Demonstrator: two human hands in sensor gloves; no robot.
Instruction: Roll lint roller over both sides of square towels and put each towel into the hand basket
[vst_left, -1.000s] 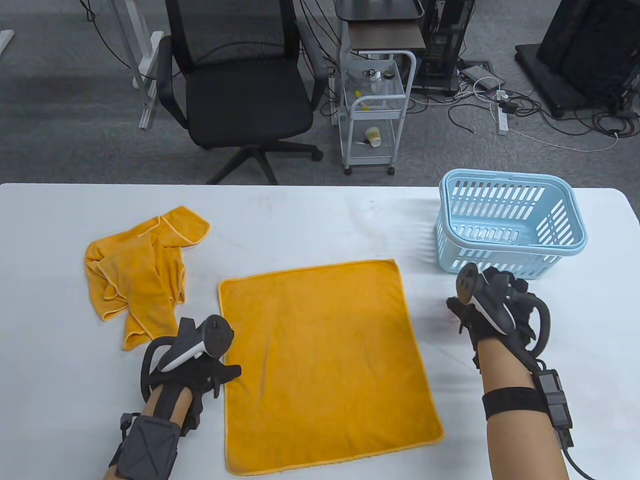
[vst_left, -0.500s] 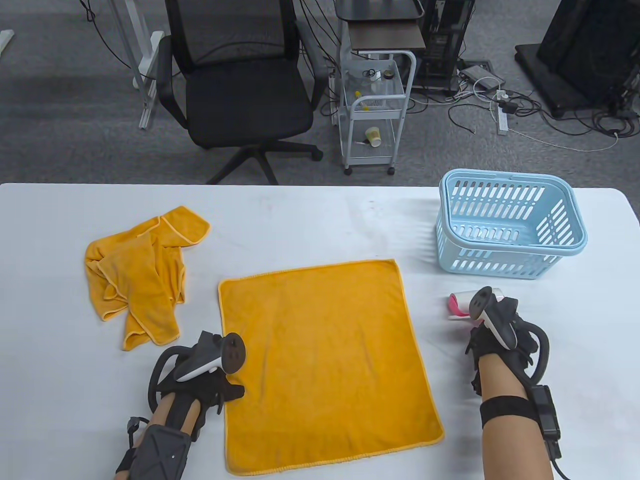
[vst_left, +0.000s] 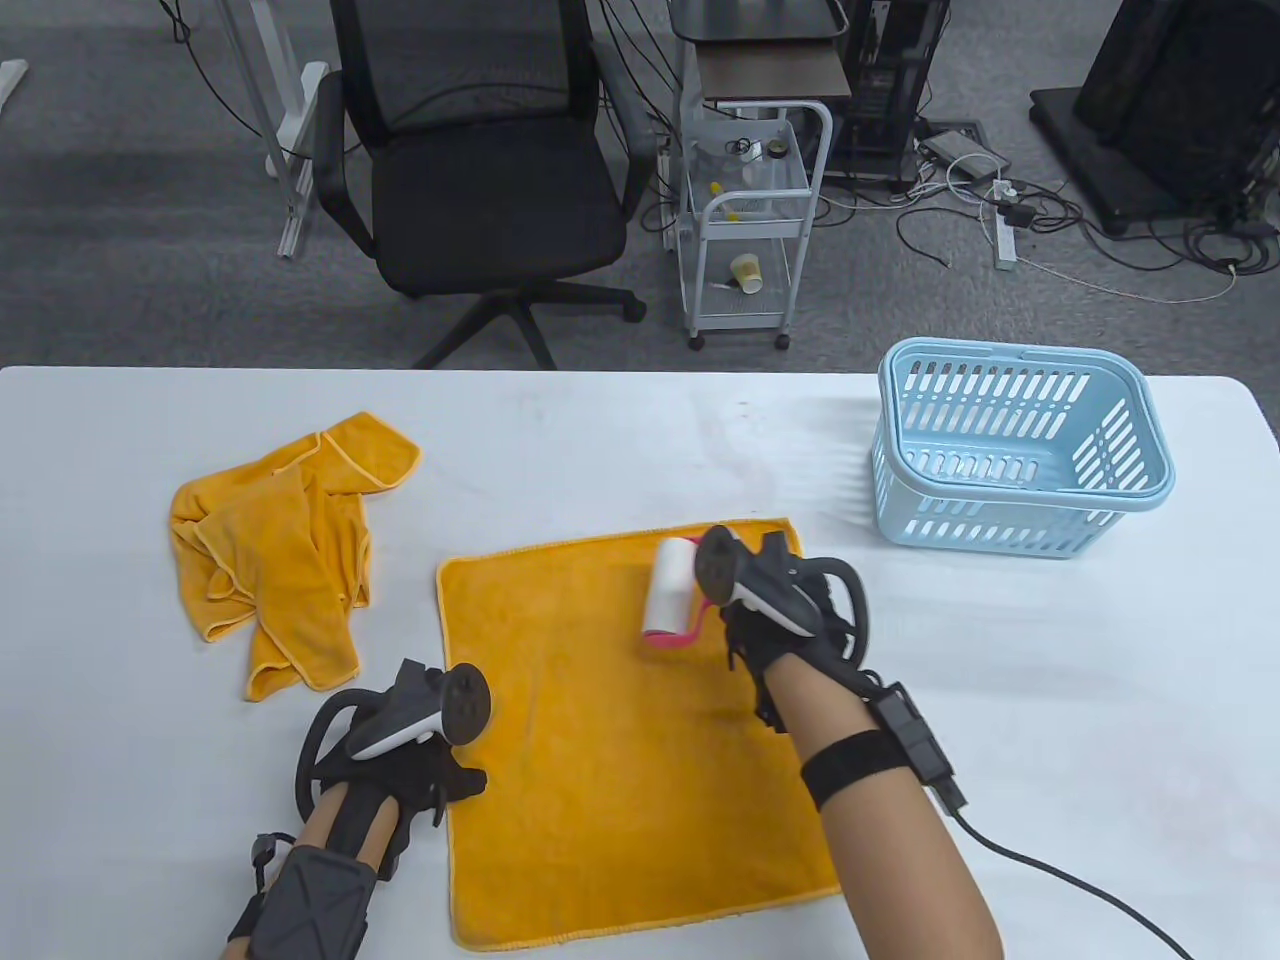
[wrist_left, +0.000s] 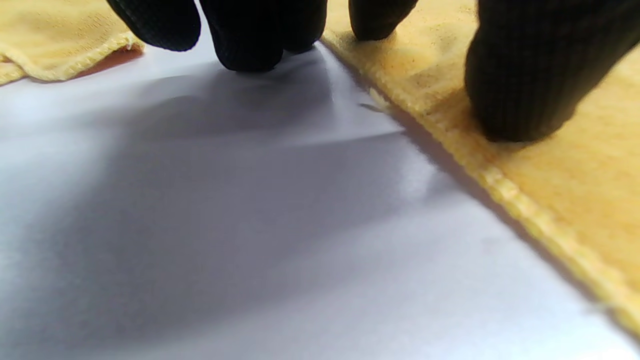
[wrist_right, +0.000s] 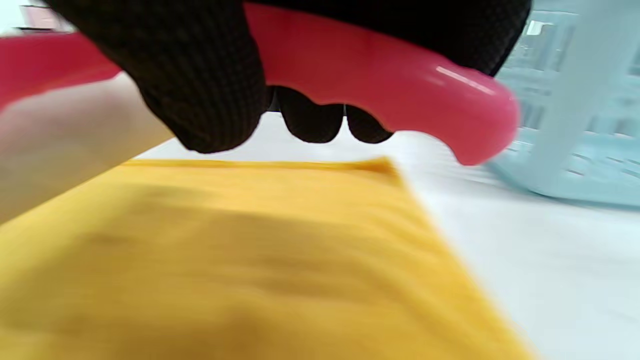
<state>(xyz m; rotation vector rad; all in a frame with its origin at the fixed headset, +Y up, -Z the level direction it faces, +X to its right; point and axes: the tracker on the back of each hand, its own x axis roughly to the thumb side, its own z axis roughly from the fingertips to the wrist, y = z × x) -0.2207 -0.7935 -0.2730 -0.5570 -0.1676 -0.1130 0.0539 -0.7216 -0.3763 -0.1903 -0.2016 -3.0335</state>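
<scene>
The right hand (vst_left: 775, 610) is gripping the pink handle (wrist_right: 380, 75) of the lint roller (vst_left: 672, 590). Its fingers (wrist_right: 200, 85) are curling tight around that handle. The white roll is sitting over the far part of the flat orange towel (vst_left: 620, 720), near the towel's far right corner. From the pictures I cannot tell if the roll is touching the cloth or hanging just above it. The right arm is reaching across the towel's right side and covering its near right corner.

The left hand (vst_left: 410, 770) is resting at the towel's left edge, close to the near edge of the table (vst_left: 640, 440). Its fingers are bending down and holding nothing. In the left wrist view, one fingertip (wrist_left: 520, 95) is pressing on the cloth just inside the stitched edge, a second is touching the cloth farther along, and the other fingertips are touching the bare white table right beside the towel.

The flat towel is lying spread out in the middle of the table, reaching almost to the near edge.

A second orange towel (vst_left: 280, 540) is lying crumpled in a heap toward the left side of the table, near the flat towel but not touching it.

The light blue hand basket (vst_left: 1020, 450) is standing by the far right corner of the table, well apart from both hands. No towel is lying inside it.
</scene>
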